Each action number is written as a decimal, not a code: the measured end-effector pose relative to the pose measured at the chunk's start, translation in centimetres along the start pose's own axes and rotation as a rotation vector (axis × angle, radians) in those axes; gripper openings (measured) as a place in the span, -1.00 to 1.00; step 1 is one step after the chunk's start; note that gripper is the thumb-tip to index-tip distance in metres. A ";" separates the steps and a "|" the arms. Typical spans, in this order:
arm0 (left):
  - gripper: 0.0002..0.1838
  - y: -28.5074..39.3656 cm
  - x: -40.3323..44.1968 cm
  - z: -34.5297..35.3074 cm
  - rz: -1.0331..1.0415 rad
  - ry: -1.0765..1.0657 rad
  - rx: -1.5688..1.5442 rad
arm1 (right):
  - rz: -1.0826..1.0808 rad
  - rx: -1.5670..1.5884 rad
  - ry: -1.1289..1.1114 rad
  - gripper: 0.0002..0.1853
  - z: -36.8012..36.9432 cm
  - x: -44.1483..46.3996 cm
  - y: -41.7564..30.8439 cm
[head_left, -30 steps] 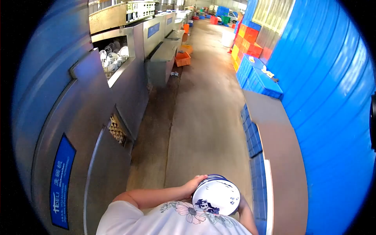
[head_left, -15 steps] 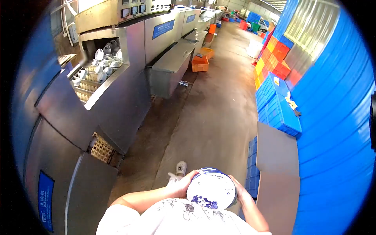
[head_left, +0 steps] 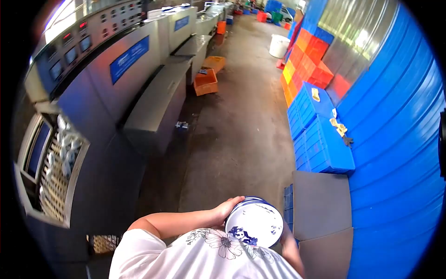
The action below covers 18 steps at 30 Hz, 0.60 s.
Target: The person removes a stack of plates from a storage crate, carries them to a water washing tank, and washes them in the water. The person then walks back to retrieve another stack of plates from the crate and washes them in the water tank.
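Against my chest I hold a stack of white plates (head_left: 255,224) with blue patterns, tilted so that the top one faces up toward me. Blue-striped rims of the plates beneath show along the far edge. My left hand (head_left: 226,210) is closed on the stack's left side, thumb along the rim. My right hand (head_left: 288,239) grips the right side; its fingers are mostly hidden behind the plates.
At left stands a steel dishwashing machine with an opening holding dishes on a pegged conveyor (head_left: 55,186). Orange crates (head_left: 206,83) sit along its foot. On the right are blue bins (head_left: 320,144) with gloves on top, brown boards (head_left: 323,204) and a blue wall.
My view has shifted forward along the aisle, with the machine's opening now farther left and lower. The plates stay between my hands, slightly farther right in view.
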<state>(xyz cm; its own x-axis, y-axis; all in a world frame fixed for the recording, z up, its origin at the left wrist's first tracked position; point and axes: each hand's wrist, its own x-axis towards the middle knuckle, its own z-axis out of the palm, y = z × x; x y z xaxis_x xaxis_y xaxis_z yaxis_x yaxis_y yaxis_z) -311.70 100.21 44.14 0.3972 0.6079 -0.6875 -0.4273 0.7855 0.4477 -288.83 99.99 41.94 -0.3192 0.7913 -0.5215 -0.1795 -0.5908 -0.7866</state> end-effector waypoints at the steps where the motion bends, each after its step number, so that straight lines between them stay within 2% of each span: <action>1: -0.57 2.1 1.7 0.1 0.046 0.002 0.016 | 0.019 0.018 0.010 -0.61 -0.5 2.2 -1.0; 7: -0.56 15.8 11.4 2.1 0.087 0.094 0.048 | 0.138 0.027 -0.039 -0.61 -3.7 18.5 -10.0; 11: -0.61 23.8 17.8 1.5 0.235 0.024 -0.121 | 0.167 0.021 -0.113 -0.61 -3.5 28.5 -18.3; 14: -0.58 30.4 18.5 3.5 0.120 0.042 -0.289 | 0.074 -0.234 -0.240 -0.64 -2.9 34.4 -24.6; 18: -0.56 37.0 24.1 1.5 0.136 0.096 -0.410 | 0.185 -0.220 -0.310 -0.64 -2.1 44.4 -30.0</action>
<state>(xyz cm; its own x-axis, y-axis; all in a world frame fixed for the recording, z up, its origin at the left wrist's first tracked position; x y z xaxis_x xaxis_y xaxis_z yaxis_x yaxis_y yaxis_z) -316.66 144.10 44.95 0.2464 0.6737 -0.6967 -0.7650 0.5766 0.2869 -295.69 153.16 41.65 -0.5979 0.5708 -0.5627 0.0990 -0.6441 -0.7585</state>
